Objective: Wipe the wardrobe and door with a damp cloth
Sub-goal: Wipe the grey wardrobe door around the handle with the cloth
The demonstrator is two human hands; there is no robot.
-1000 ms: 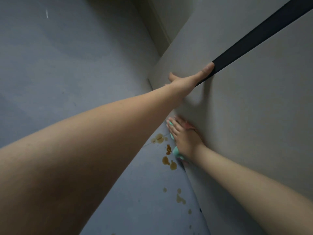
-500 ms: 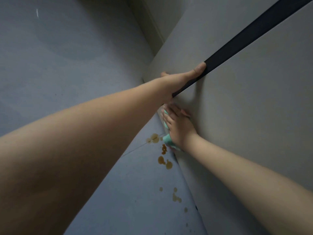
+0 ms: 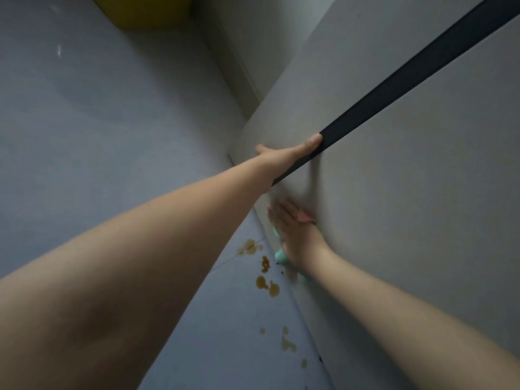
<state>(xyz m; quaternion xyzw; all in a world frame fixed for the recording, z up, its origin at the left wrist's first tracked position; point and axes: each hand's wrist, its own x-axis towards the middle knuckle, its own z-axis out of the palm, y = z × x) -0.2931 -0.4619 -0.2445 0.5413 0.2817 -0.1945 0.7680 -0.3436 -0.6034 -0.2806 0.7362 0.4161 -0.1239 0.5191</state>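
Observation:
I look down along the grey wardrobe panel (image 3: 408,192), which has a dark vertical strip (image 3: 422,66) between its doors. My left hand (image 3: 284,154) rests flat against the panel higher up, with its thumb lying on the dark strip. Lower down, near the floor, my right hand (image 3: 294,232) presses a mint-green and pink cloth (image 3: 281,256) against the panel with straight fingers. Most of the cloth is hidden under the hand. Only its edges show.
The grey floor (image 3: 112,122) runs along the left. Several brown stains (image 3: 264,282) lie on it beside the wardrobe's base. A yellow object (image 3: 146,12) stands at the far top. A pale wall (image 3: 267,38) meets the wardrobe at the far corner.
My right hand slid the cloth up the panel toward my left hand, then a little back. The left hand stayed on the panel. The view shifted slightly.

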